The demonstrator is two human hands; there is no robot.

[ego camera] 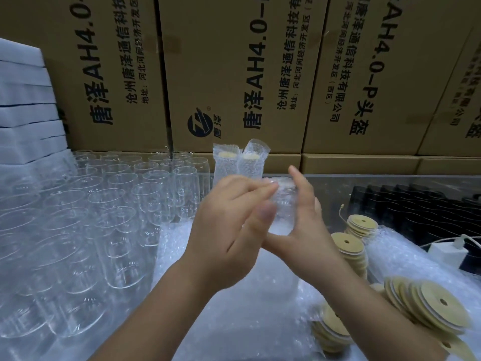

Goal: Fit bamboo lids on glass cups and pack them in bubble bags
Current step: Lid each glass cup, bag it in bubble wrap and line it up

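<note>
A glass cup wrapped in a bubble bag (283,204) is held up between both hands in the middle of the view. My right hand (304,230) grips it from the right and below. My left hand (231,225) touches its top and left side with the fingertips, blurred by motion. Two packed cups in bubble bags (238,162) stand upright behind, bamboo lids showing through. Rows of bare glass cups (104,199) fill the left. Bamboo lids (429,306) with centre holes lie in stacks at the right. A pile of bubble bags (247,308) lies under my arms.
Large printed cardboard boxes (234,74) wall off the back. White foam sheets (23,100) are stacked at the far left. Black corrugated trays (416,204) and a white charger with cable (447,251) lie at the right.
</note>
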